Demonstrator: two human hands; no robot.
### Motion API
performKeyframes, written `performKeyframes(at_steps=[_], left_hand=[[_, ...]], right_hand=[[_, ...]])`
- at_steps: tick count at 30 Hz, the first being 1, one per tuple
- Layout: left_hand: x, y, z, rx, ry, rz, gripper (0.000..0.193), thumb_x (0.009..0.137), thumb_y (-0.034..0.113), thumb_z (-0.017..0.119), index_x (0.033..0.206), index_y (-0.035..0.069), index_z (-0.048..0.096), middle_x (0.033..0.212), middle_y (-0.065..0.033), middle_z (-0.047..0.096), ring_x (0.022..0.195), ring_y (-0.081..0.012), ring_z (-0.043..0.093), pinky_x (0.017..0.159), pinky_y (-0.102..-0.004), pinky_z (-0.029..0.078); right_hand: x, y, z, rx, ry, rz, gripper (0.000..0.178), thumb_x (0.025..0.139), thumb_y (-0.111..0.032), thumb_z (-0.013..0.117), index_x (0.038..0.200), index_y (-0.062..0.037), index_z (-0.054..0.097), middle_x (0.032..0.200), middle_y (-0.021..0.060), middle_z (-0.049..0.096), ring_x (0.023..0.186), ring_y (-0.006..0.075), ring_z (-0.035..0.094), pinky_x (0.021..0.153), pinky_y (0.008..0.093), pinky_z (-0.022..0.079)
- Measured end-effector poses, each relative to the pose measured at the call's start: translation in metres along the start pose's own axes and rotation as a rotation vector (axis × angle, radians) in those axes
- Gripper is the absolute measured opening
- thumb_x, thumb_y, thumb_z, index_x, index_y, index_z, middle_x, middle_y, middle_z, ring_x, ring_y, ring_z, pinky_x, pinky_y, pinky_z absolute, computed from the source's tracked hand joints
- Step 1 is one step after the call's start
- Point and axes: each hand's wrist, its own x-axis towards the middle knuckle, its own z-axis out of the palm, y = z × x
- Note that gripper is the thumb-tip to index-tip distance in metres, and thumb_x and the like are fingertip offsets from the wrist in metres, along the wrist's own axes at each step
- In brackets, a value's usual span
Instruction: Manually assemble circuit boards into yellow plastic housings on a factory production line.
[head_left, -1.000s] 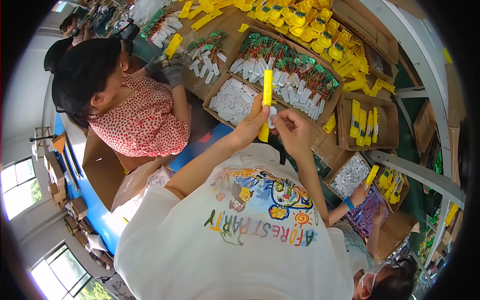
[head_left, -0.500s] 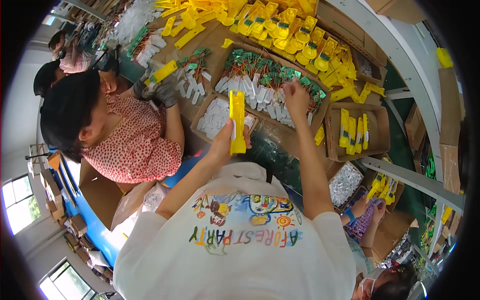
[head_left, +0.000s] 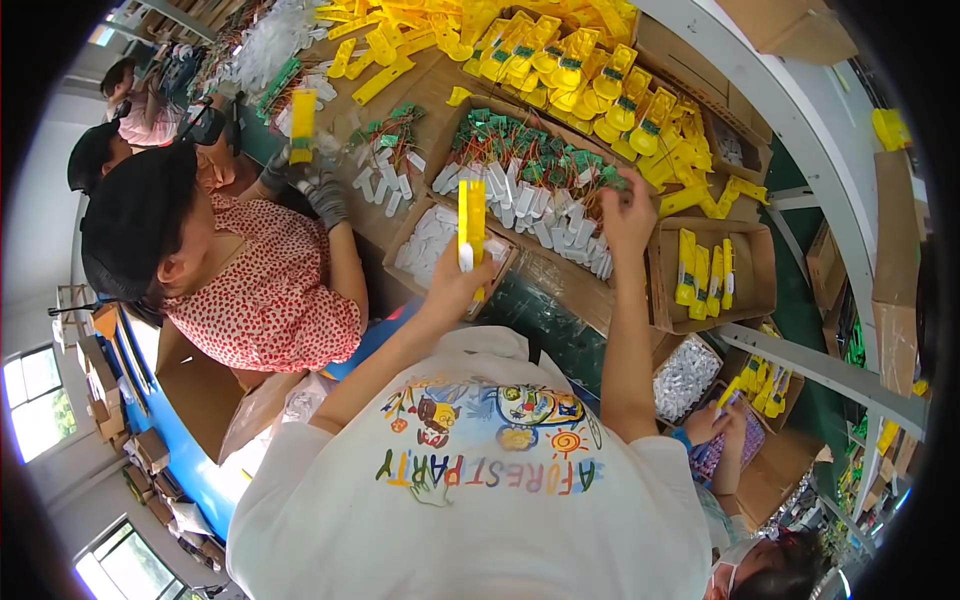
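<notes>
A factory workshop where small parts are put together by hand. A brown cardboard-covered worktable (head_left: 425,90) carries green circuit boards with thin red wires (head_left: 540,155), long white plastic pieces (head_left: 565,232) and heaped bright yellow plastic housings (head_left: 572,72). An open brown cardboard box (head_left: 750,278) holds more. Alongside works a person in a red-and-white spotted top (head_left: 265,300) and grey gloves (head_left: 328,200).

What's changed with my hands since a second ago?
Your right hand has come away from the yellow piece, forward and rightward to the green boards; whether it grips one is unclear. Your left hand still holds the yellow piece. The open box at right, with its yellow pieces, looks unchanged.
</notes>
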Motion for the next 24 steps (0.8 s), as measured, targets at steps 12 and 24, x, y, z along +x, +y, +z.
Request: performKeyframes(at_steps=[12, 24], left_hand=[[0.008, 0.077, 0.08, 0.638, -0.079, 0.608, 0.042, 0.077, 0.006, 0.069, 0.112, 0.003, 0.046, 0.096, -0.0104, 0.064, 0.083, -0.0159, 0.063, 0.07, -0.0294, 0.051], [-0.018, 0.09, 0.058, 1.031, -0.289, 1.005, 0.053, 0.062, -0.001, 0.069, 0.112, 0.009, 0.053, 0.099, -0.0163, 0.062, 0.091, -0.0341, 0.061, 0.076, -0.0392, 0.05]], right_hand=[[-0.088, -0.098, -0.033, 0.813, -0.15, 0.109, 0.03, 0.093, -0.012, 0.051, 0.12, -0.0067, 0.041, 0.097, 0.0074, 0.064, 0.075, 0.0105, 0.058, 0.057, 0.025, 0.048], [-0.108, -0.091, -0.018, 0.799, -0.42, 0.235, 0.033, 0.083, -0.016, 0.058, 0.114, -0.0064, 0.054, 0.089, 0.0054, 0.06, 0.082, 0.0183, 0.059, 0.072, 0.0298, 0.046]])
